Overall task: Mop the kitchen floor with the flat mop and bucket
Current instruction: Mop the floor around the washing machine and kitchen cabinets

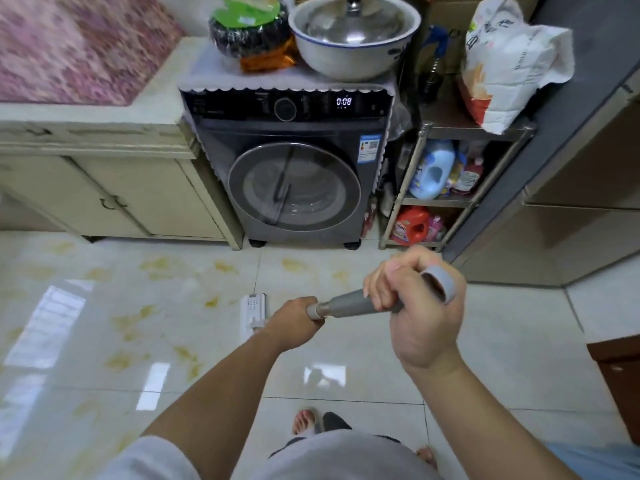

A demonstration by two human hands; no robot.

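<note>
Mop head (254, 311) mostly hidden behind left hand (294, 322); pole between them not visible. Pink-patterned counter (69, 46) top blurred, cut by left edge. Shelf bottle (431, 169) labels too small to read.

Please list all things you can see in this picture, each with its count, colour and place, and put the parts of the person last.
mop handle: one, grey, held in both hands
mop head: one, white, on the floor ahead of the left hand
floor: glossy pale tiles with yellow marks
washing machine: one, dark grey, centre back, display reads 0:08
basin with metal lid: one, white with blue rim, on the washing machine
cabinet: one, cream, left
metal rack: one, right of the washing machine, holding bottles
white sack: one, on top of the rack
left hand: grips the handle lower down
right hand: grips the handle's top end
</note>
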